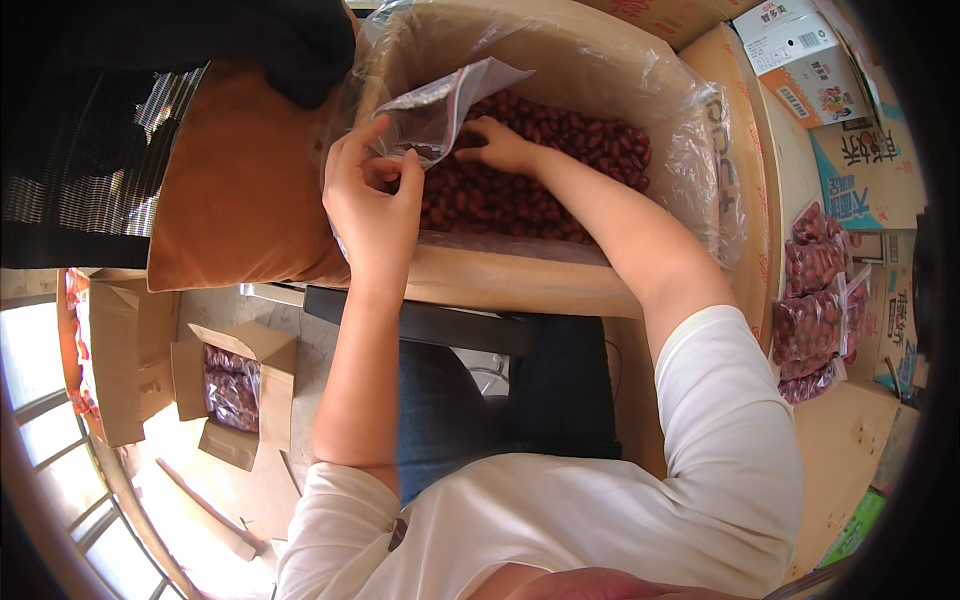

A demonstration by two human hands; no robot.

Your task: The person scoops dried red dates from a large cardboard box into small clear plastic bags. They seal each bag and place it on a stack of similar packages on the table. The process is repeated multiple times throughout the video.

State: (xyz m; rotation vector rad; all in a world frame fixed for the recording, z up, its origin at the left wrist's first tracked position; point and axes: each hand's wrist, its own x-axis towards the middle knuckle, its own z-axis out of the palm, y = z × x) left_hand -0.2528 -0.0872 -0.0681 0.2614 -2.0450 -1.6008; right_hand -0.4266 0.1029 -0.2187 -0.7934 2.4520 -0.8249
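Observation:
My left hand (375, 187) grips a clear zip-lock plastic bag (469, 90), its mouth gaping and a few dark pieces visible low inside. The bag is over the near left part of a large cardboard box (525, 281) lined with clear plastic film (600, 67). Dried red dates (577, 142) cover the bottom of that box in a thick layer. Among the dates, close to the bag's right side, is my right hand (502, 146), thumb and fingers curled. Whether anything lies between its fingers is hard to make out.
Filled bags of dates (810, 315) are piled on cardboard to the right, near printed cartons (862, 172). An open small carton (274, 405) on the floor at left contains packed bags. A brown cushion (240, 187) borders the box's left side.

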